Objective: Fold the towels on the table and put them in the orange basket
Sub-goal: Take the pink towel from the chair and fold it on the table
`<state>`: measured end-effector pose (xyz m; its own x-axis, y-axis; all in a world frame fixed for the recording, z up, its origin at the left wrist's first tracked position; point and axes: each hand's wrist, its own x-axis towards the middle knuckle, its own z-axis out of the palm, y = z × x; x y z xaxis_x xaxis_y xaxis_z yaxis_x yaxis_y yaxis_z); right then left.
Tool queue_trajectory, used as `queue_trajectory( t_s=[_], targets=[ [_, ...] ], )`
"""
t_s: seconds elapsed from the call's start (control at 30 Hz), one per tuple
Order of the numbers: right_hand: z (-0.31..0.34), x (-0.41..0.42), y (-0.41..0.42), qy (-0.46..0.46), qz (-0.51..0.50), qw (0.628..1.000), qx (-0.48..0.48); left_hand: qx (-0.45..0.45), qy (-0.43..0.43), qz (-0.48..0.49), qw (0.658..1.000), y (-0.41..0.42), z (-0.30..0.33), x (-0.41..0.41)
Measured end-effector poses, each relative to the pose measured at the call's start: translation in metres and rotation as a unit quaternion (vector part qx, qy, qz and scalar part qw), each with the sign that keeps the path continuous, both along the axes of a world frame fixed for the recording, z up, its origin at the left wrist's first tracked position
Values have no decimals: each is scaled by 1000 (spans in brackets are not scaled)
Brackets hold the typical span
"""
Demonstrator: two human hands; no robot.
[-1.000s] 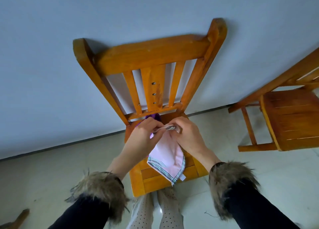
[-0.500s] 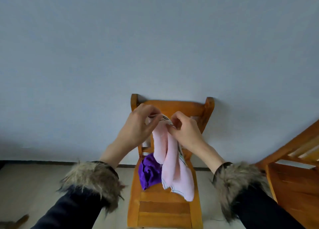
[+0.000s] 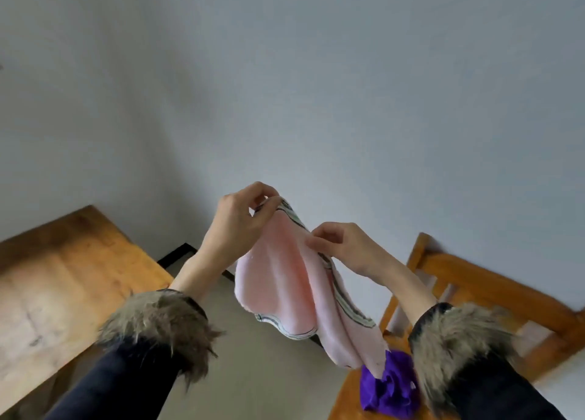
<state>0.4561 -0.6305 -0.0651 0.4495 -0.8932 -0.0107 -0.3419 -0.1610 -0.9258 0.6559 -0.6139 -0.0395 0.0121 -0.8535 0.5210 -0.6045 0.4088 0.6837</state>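
Both hands hold one cloth up in the air. At the far left stands a worn wooden surface (image 3: 63, 280), bare where it shows, its near right corner reaching towards the left forearm. Right of it, the left hand (image 3: 235, 223) pinches the upper corner of a soft pink towel with grey-striped edging (image 3: 285, 280) between thumb and curled fingers. The right hand (image 3: 345, 245), lower and just beside it, pinches the same top edge a little further along. The towel hangs from these two grips in loose vertical folds, between the forearms and below both hands, clear of the surface; its lowest tip dangles just above a crumpled purple cloth (image 3: 387, 391) lying on the seat of an orange wooden slatted chair (image 3: 493, 296) at the right.

The step in hand looks like opening the towel out for folding. To do it well, the hands should probably slide apart along the hem to the two corners, draw it taut, then lay it flat on the surface and match the edges. No orange basket is in view.
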Motion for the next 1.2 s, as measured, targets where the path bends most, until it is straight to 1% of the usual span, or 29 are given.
queue_trajectory(
  t_s=[0.1, 0.17, 0.27, 0.33, 0.43, 0.57, 0.67, 0.77, 0.83, 0.97, 1.1, 1.2],
  targets=[
    [-6, 75, -2, -2, 27, 1000, -4, -10, -33, 70, 997, 22, 0, 78],
    [-10, 127, -4, 38, 41, 998, -29, -27, -60, 107, 992, 39, 0, 129],
    [-21, 206, -7, 97, 34, 991, -89, -34, -96, 162, 981, 64, 3, 200],
    [-29, 257, -8, 100, 19, 989, -109, -40, -102, 204, 973, 79, 5, 246],
    [-37, 314, -12, 93, -4, 989, -114, -41, -95, 260, 960, 99, 7, 300],
    [-40, 397, -25, 84, 1, 987, -138, -52, -70, 366, 927, 125, 4, 384],
    [-50, 448, -36, 82, 22, 987, -136, -37, -31, 454, 890, 142, -9, 443],
    [-63, 491, -51, 87, 60, 987, -122, -22, 2, 519, 854, 155, -25, 494],
    [-69, 517, -63, 106, 81, 984, -117, -4, 6, 543, 839, 158, -35, 521],
    [-85, 562, -95, 121, 120, 981, -98, 49, 15, 565, 824, 159, -64, 567],
    [-109, 601, -131, 152, 158, 973, -74, 143, 23, 592, 793, 148, -102, 609],
    [-127, 634, -159, 198, 185, 960, -65, 195, 29, 595, 779, 130, -123, 640]
  ],
)
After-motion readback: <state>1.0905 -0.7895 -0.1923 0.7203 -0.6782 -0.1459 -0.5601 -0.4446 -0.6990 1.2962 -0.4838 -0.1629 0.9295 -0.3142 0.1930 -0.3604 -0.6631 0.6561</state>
